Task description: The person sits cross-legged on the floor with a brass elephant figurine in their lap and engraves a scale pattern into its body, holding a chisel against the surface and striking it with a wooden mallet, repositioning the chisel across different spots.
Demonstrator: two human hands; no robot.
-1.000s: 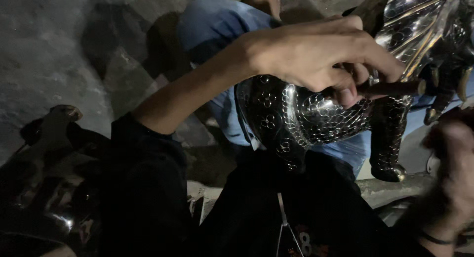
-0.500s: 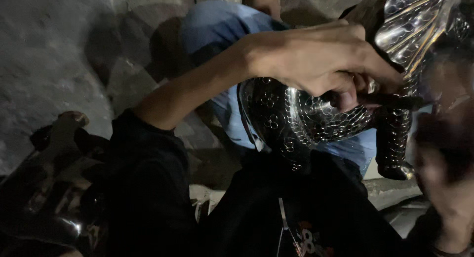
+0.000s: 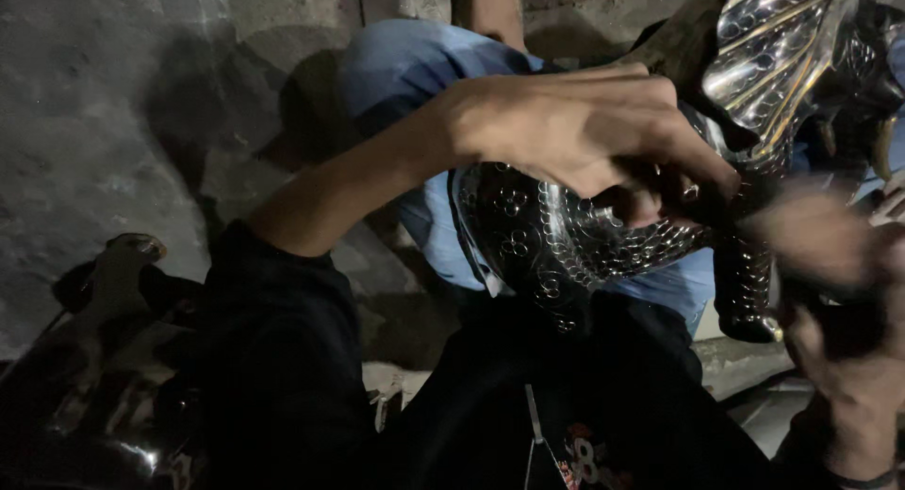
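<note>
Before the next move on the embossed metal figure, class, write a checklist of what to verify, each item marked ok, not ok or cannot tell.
1. Left hand rests on top of the metal figure and steadies it: ok.
2. Left fingers curl over the figure's patterned body: ok.
3. Right hand is sharp enough to read its grip: not ok, it is blurred.
4. Whether the right hand holds a tool: cannot tell.
5. Figure's leg is in view, hanging down below the body: ok.
6. Lighting on the work: not ok, the scene is dim and the dark sleeve fills the lower view.
</note>
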